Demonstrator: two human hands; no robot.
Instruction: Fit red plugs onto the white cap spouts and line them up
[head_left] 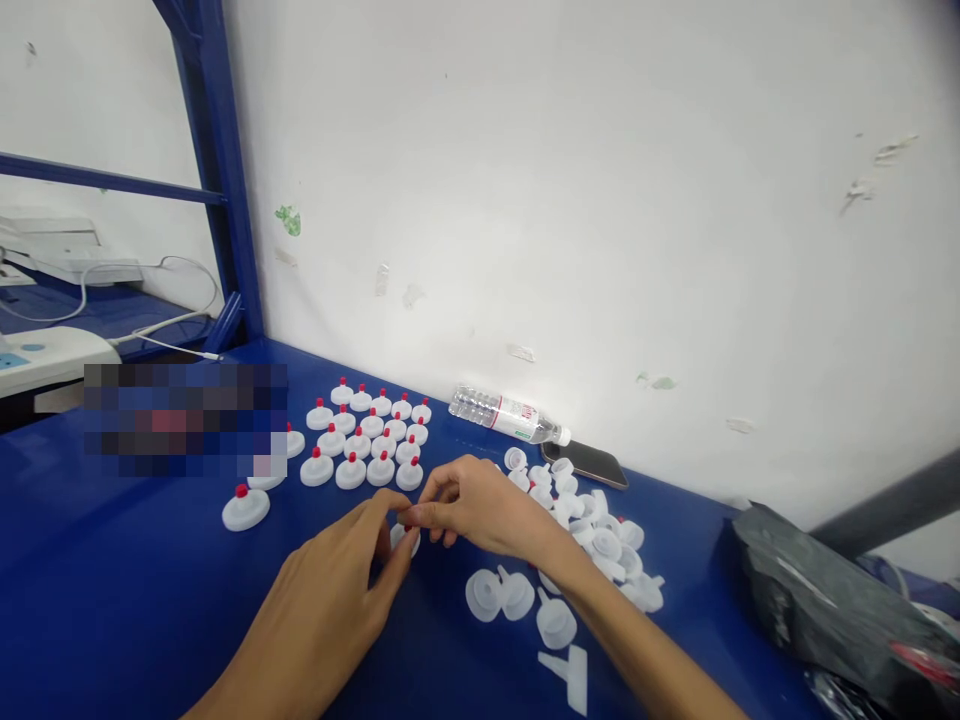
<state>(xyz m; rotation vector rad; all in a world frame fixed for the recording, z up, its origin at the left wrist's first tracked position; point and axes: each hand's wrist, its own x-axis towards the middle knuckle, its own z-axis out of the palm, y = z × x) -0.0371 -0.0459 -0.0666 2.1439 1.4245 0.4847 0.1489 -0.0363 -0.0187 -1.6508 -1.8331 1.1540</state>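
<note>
Cap [405, 541], white and round, sits low between my 2 hands, just over the blue table [112, 600] and in front of the upright, red-tipped caps [351, 473] standing in rows. My left hand [322, 590] has it grasped, thumb and forefinger curved about the disc; the thumb and forefinger of my right hand [480, 505] meet at the red tip [409, 528], though I can't tell whether they pinch it or merely touch it. I'd judge the thing very light, a thin, fairly stiff plastic that gives a little at the rim, smooth enough to slide from a dry fingertip and hardly likely to break. The best hold is the broad rim, by 2 opposite edges, which leaves the narrow tip free; squeezed by the tip alone, it could tilt or twist away. Much of it is lost to me: my fingers cover most of the disc and nearly all of the tip, so I can't see how well the 2 parts sit together. My right forearm crosses the loose pile of white pieces [606, 545] and hides some of them, a few red spots showing among them. Off to the left, a blocky blurred patch [180, 420] swallows whatever lies there, and the dark bag [825, 600] runs out of view at the right.
</note>
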